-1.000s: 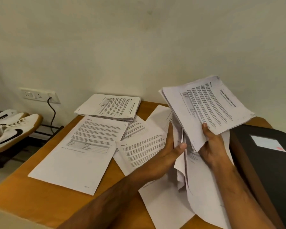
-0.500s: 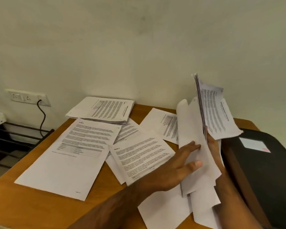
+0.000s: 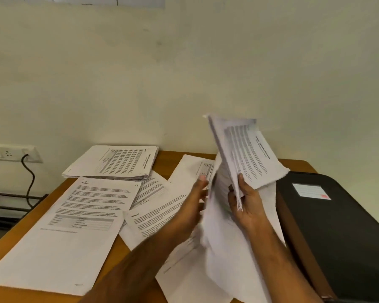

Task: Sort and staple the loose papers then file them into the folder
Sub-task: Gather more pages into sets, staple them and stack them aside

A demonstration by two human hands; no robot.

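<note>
Right hand (image 3: 247,202): grips the raised sheaf (image 3: 247,154), tilted upright.
Left hand (image 3: 195,204): fingers straight, touching the sheaf's left-hand loose sheets.
Folder (image 3: 337,232): tabletop's right edge, nearer the right hand.

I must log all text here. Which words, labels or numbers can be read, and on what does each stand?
None can be read.
Held papers: title and print blurred.
Large sheet: heading, table, footer too small.
Stack: lines blurred.
Folder label: faint lines, red mark, no legible words.
</note>
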